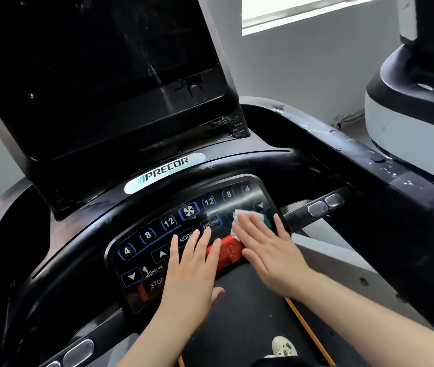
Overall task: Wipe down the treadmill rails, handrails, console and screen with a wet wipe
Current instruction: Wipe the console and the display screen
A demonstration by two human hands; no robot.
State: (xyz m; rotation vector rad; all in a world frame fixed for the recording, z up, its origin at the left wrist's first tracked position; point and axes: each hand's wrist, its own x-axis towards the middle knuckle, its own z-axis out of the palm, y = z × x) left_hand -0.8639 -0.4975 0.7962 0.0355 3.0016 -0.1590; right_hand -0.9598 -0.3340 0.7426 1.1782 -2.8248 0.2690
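Observation:
The treadmill's black console panel (pixel 157 234) with blue-ringed number keys lies in front of me, below the dark tilted screen (pixel 99 75). My right hand (pixel 266 247) lies flat with straight fingers on a white wet wipe (pixel 239 217), pressing it onto the panel's right side. Most of the wipe is hidden under the fingers. My left hand (pixel 192 271) rests flat on the panel's middle, fingers straight, partly over the red safety clip (pixel 230 250). Wet streaks show on the screen and on the right handrail (pixel 343 144).
Metal grip sensors sit on the right bar (pixel 324 205) and the lower left bar (pixel 78 352). The black running belt (pixel 237 313) lies below, with a shoe tip (pixel 284 345) on it. Another machine (pixel 409 102) stands to the right, beside a grey wall.

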